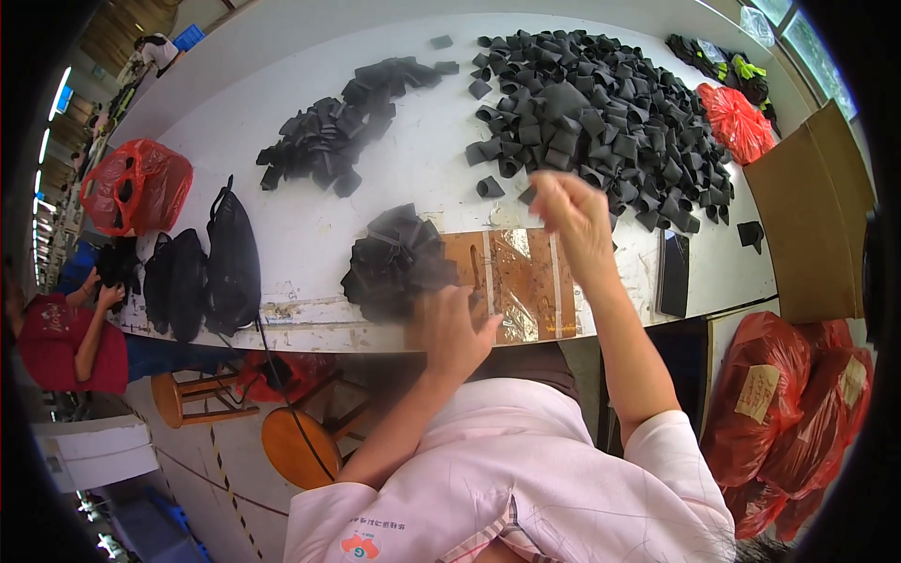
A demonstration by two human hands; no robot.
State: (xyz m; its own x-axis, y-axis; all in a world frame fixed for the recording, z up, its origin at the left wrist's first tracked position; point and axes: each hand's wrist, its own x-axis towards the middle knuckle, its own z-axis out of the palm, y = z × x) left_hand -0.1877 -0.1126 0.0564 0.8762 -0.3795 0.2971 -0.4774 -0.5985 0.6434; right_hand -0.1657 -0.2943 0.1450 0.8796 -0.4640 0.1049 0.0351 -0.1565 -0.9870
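My left hand (454, 333) is at the near table edge, thumb spread away from bent fingers. It touches or nearly touches a small heap of flat black fabric pieces (396, 258) and the left edge of a brown board (526, 272) with clear tape on it. My right hand (574, 223) is raised above the board's far right corner, fingers curled together. Beside its fingertips a bit of black shows; whether it is gripped I cannot make out. Just beyond lies a large pile of folded black fabric loops (601, 122).
Another black heap (324, 131) lies far left on the white table (422, 141). Black pouches (233, 258) and a red bag (141, 188) are at left. A dark block (674, 272), cardboard (812, 216) and red sacks (760, 385) stand right. A co-worker (70, 338) sits left, near stools (298, 441).
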